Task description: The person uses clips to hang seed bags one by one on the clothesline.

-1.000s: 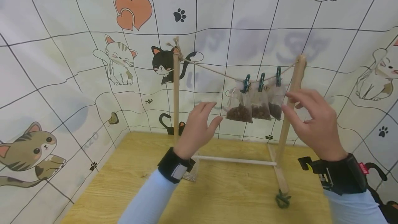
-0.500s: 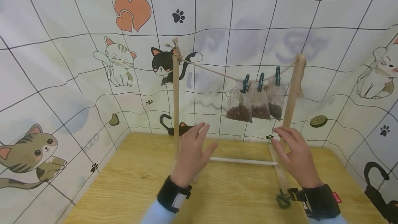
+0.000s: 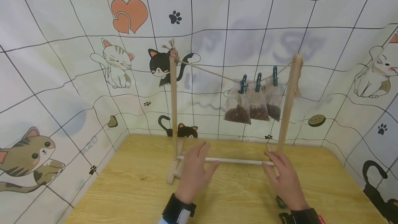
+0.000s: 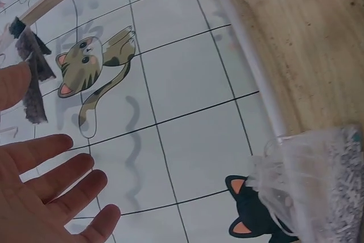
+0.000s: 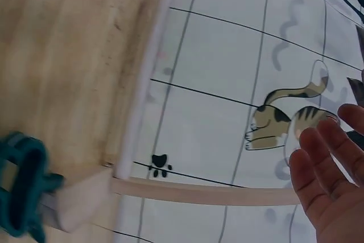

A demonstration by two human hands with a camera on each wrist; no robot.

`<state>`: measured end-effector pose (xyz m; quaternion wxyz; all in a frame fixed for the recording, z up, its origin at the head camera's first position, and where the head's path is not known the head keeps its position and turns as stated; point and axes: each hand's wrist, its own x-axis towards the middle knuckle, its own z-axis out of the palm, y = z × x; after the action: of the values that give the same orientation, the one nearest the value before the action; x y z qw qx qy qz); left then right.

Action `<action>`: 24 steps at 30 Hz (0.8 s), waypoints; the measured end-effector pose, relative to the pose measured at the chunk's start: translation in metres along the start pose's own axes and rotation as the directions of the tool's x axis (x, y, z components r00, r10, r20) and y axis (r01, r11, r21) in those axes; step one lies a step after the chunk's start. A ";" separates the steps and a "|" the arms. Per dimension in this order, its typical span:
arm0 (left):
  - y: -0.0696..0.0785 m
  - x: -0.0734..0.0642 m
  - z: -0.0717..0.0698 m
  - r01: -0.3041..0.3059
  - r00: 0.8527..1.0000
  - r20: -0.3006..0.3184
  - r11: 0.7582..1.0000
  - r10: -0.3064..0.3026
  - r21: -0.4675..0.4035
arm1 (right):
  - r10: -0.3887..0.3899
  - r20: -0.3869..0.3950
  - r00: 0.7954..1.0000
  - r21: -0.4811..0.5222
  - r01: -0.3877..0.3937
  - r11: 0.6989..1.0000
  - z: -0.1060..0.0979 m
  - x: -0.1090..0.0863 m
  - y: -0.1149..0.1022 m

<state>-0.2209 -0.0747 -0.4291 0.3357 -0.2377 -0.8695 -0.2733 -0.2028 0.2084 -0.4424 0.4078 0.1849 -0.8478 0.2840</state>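
Observation:
Both hands are held over the table with nothing in them. My left hand [image 3: 195, 172] has its fingers apart and relaxed, in front of the rack's white crossbar [image 3: 236, 161]. My right hand [image 3: 285, 180] hovers similarly by the rack's right post [image 3: 289, 103], its fingers loosely bent. Above and behind them, three sheer drawstring bags of dark bits hang close together on a string: the left bag [image 3: 237, 113], middle bag [image 3: 258, 111] and right bag [image 3: 274, 110]. A dark green clothespin [image 3: 243, 84] clips the left one; similar clothespins clip the others.
Another sheer bag [image 4: 348, 192], with grey-white bits, lies by the rack's left foot [image 3: 171, 175], partly behind my left hand in the head view. Several teal-green clips or similar plastic pieces [image 5: 23, 183] lie near the right foot. A cat-print cloth [image 3: 211, 44] stands behind the table [image 3: 130, 168].
My right hand has come down and left, away from the right-hand bag. My left hand has also dropped lower. The bags still hang from the string.

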 end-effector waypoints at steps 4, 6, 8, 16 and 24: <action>-0.001 -0.008 0.009 0.003 1.000 0.004 1.000 -0.003 0.028 | 0.031 0.008 0.999 -0.018 -0.031 0.999 0.008 -0.014 0.004; -0.002 -0.012 0.014 -0.006 1.000 0.005 0.999 0.006 0.047 | 0.047 0.014 0.999 -0.027 -0.046 0.999 0.010 -0.019 0.005; -0.004 -0.015 0.017 -0.010 1.000 0.016 0.998 0.009 0.068 | 0.055 0.031 0.998 -0.027 -0.055 0.998 0.012 -0.022 0.005; -0.005 -0.024 0.027 0.016 0.996 0.087 0.995 -0.025 0.101 | 0.053 0.057 0.997 -0.035 -0.051 0.998 0.015 -0.025 0.009; 0.001 -0.025 0.030 0.012 0.993 0.114 0.994 -0.025 0.111 | 0.037 0.055 0.998 -0.039 -0.035 0.999 0.013 -0.025 0.015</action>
<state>-0.2178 -0.0608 -0.4655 0.2949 -0.2263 -0.9034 -0.2137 -0.2031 0.2138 -0.4741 0.3823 0.1696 -0.8673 0.2699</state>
